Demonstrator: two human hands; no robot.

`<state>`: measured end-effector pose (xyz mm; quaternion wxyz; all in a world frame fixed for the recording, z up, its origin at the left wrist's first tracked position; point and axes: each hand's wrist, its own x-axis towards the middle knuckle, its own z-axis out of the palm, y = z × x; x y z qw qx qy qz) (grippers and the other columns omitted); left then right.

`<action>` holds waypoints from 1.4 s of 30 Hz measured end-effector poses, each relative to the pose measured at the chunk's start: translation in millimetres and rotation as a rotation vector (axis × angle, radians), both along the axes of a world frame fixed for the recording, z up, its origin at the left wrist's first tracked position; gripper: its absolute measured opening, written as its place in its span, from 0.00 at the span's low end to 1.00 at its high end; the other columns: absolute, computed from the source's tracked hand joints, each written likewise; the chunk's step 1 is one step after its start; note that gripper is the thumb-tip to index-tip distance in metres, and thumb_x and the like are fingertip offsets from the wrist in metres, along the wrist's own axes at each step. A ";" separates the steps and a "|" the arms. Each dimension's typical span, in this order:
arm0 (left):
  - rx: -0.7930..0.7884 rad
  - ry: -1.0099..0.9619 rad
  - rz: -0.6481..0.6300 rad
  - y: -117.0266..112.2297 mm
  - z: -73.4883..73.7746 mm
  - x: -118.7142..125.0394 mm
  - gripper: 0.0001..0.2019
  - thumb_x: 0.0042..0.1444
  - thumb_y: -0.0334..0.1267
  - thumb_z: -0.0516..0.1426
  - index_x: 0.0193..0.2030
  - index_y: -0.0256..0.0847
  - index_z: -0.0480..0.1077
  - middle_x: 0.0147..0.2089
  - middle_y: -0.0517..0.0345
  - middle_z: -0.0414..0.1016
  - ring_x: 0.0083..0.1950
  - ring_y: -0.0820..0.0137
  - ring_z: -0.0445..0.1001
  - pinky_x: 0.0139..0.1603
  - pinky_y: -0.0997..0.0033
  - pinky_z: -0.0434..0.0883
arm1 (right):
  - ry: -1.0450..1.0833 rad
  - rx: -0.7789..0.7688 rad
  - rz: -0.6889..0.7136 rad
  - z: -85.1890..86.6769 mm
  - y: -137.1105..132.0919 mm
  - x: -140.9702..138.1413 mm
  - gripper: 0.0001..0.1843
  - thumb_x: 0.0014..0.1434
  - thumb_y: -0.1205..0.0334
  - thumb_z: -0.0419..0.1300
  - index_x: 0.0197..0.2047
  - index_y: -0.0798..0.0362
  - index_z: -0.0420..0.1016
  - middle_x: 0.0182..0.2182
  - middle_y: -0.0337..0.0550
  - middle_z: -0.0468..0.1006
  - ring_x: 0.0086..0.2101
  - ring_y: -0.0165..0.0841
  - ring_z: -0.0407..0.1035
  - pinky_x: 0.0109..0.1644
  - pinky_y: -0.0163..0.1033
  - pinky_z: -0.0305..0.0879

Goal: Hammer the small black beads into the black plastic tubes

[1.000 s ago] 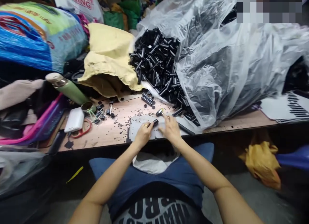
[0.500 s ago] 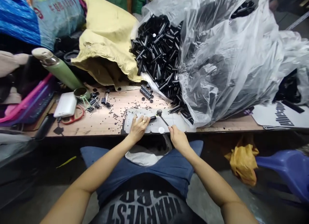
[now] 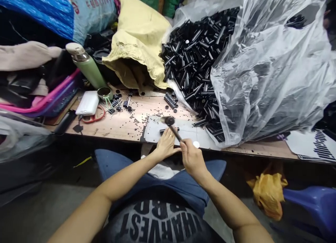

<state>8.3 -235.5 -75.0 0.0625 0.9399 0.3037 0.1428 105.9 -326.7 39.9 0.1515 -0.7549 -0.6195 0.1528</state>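
My left hand (image 3: pixel 166 145) lies with fingers stretched forward and the thumb spread to the right. Its fingertips rest on a short black tube (image 3: pixel 161 132), which lies crosswise on a pale board (image 3: pixel 153 126) at the table's front edge; the tube's middle is hidden under them. Gripped in my right hand (image 3: pixel 193 155) is a small hammer (image 3: pixel 176 134), its handle slanting up to the left. The hammer's blurred head hangs just above the tube and the left fingertips. A white disc (image 3: pixel 196 144) lies on the board beside my right hand.
A big heap of black tubes (image 3: pixel 194 57) spills from a clear plastic bag (image 3: pixel 267 85). Left of it are a yellow sack (image 3: pixel 140 29), a green bottle (image 3: pixel 89 70), a white box (image 3: pixel 88 103) and red-handled scissors (image 3: pixel 95 118). Tiny black bits dot the table (image 3: pixel 126 126).
The hammer has risen and swung left above the tube. My left thumb has moved away from the tube, and the fingers now lie across it. The camera view has shifted left.
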 end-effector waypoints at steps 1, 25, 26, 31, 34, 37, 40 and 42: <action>-0.004 0.007 0.004 -0.7 0.6 -0.1 0.38 0.60 0.47 0.47 0.67 0.15 0.47 0.70 0.26 0.45 0.73 0.48 0.40 0.69 0.47 0.46 | -0.009 0.029 -0.007 1.5 -0.9 -0.4 0.23 0.69 0.50 0.33 0.43 0.51 0.65 0.32 0.47 0.76 0.30 0.36 0.71 0.32 0.36 0.58; 0.067 0.156 -0.019 193.6 57.4 52.2 0.11 0.58 0.25 0.49 0.39 0.35 0.73 0.48 0.40 0.69 0.52 0.56 0.65 0.47 0.60 0.63 | -0.350 0.269 -0.014 -56.2 92.0 103.6 0.15 0.67 0.56 0.48 0.45 0.56 0.71 0.42 0.50 0.74 0.43 0.40 0.65 0.46 0.42 0.60; 0.079 0.156 -0.050 197.5 53.8 54.1 0.10 0.58 0.25 0.50 0.38 0.35 0.72 0.47 0.39 0.69 0.52 0.56 0.65 0.48 0.60 0.63 | -0.368 0.281 -0.016 -51.9 111.7 104.2 0.14 0.66 0.58 0.48 0.45 0.56 0.71 0.43 0.51 0.74 0.44 0.40 0.64 0.46 0.42 0.60; -0.087 -0.099 -0.048 190.8 52.9 48.1 0.03 0.59 0.33 0.54 0.36 0.36 0.68 0.40 0.43 0.72 0.46 0.58 0.68 0.48 0.60 0.63 | -0.242 0.312 0.018 -31.8 205.0 119.0 0.14 0.61 0.74 0.46 0.43 0.58 0.72 0.46 0.57 0.73 0.48 0.43 0.61 0.49 0.46 0.56; -0.494 -0.531 0.105 170.8 60.7 33.0 0.06 0.62 0.39 0.52 0.39 0.39 0.65 0.34 0.53 0.71 0.37 0.66 0.71 0.40 0.66 0.67 | -0.075 0.328 0.049 -24.4 229.3 130.5 0.10 0.57 0.76 0.52 0.30 0.57 0.72 0.35 0.55 0.76 0.42 0.41 0.64 0.49 0.46 0.56; -1.104 -0.944 0.258 146.1 68.9 15.9 0.09 0.62 0.44 0.52 0.37 0.40 0.62 0.29 0.61 0.67 0.25 0.74 0.67 0.27 0.74 0.66 | 0.047 0.392 0.040 -22.3 223.2 126.1 0.08 0.57 0.73 0.55 0.27 0.56 0.70 0.32 0.49 0.76 0.37 0.36 0.66 0.46 0.42 0.60; -1.572 -1.184 0.333 125.6 75.5 5.5 0.11 0.57 0.42 0.58 0.35 0.37 0.63 0.27 0.62 0.66 0.20 0.79 0.63 0.19 0.80 0.60 | 0.185 0.488 0.001 -32.6 198.3 91.0 0.09 0.63 0.62 0.52 0.35 0.56 0.70 0.35 0.45 0.76 0.35 0.31 0.68 0.41 0.37 0.64; -1.698 -1.294 0.340 116.8 78.6 2.4 0.13 0.52 0.41 0.62 0.35 0.35 0.65 0.26 0.63 0.65 0.18 0.83 0.59 0.15 0.84 0.55 | 0.323 0.541 -0.033 -46.9 178.7 55.6 0.13 0.64 0.55 0.50 0.37 0.55 0.69 0.33 0.43 0.76 0.31 0.29 0.69 0.36 0.35 0.66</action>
